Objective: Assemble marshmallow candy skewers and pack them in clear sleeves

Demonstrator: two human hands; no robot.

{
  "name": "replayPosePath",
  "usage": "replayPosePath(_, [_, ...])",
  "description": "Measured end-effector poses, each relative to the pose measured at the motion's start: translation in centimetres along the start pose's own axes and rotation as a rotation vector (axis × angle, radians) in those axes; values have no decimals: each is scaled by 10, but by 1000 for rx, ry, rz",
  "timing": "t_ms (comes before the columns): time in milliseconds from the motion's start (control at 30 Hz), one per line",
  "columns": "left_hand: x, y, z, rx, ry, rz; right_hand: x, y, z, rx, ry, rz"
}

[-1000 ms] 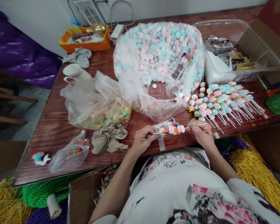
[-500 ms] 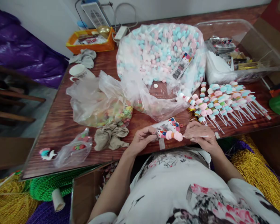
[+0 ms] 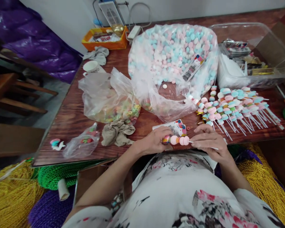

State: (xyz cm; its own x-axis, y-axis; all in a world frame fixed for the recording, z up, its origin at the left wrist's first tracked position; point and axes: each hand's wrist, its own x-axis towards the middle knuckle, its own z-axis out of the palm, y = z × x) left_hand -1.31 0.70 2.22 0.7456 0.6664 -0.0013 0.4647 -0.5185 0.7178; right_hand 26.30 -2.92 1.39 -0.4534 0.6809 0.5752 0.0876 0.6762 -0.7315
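And here at the near edge of the tabletop [image 3: 68, 123], the candy skewer [image 3: 180, 140] lies level between both hands, a row of pink rounds with an orange piece among them. The left hand [image 3: 156, 139] is curled round the far end, thumb and fingers pinching it — a patch of bright colour peeks out there, too small to make out. Over on the other side, the right hand [image 3: 211, 142] has the white stick between thumb and fingers, the free end poking out past them.

Just behind the left hand lies a printed packet [image 3: 181, 127], with a small red ring [image 3: 188, 128] beside it. To the right, a pile of skewers [image 3: 232, 104] in pink, blue and white sits near the right hand, sticks pointing towards the person. Behind all this — a big clear bag [image 3: 154, 53] packed with pastel rounds, another printed packet [image 3: 192, 68] lying on it, and a clear tub [image 3: 256, 82] alongside. Over to the left, a crumpled cloth [image 3: 117, 133] rests against a bag of coloured bits [image 3: 104, 98], with a white mug [image 3: 91, 66] just behind.
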Motion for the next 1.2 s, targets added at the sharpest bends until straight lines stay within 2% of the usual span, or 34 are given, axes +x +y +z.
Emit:
replayPosePath(100, [-1,-1,5,87,-97,-50,-3,-3,-2,-61,-10,-27])
replayPosePath(167, [-2,-1,8,193,-63,-96,-4,-6,0,-80,-17,-42])
replayPosePath(233, [-3,2,9,334,33,-124,-3,-9,6,-47,31,-16])
replayPosePath(433, [-2,19,5,675,298,-82,2,-12,43,232,495,319])
replayPosePath(500, [0,23,6,712,366,-65,3,-9,53,251,605,338])
replayPosePath(600, [4,27,10,775,463,-52,3,-5,59,213,724,272])
replayPosePath(700, [5,29,9,812,452,-42,2,-4,51,26,656,157])
replayPosePath(867, [3,24,0,540,99,-42,4,-7,28,-221,319,-107])
replayPosePath(900, [3,22,-1,491,57,-37,5,-7,26,-246,267,-133])
replayPosePath(1000, [6,16,-4,464,87,-20,8,-9,30,-237,169,-117])
replayPosePath(1100, [11,11,-4,479,159,-16,9,-6,45,-68,241,-38])
replayPosePath(1200, [14,8,0,445,102,-34,8,4,59,127,439,169])
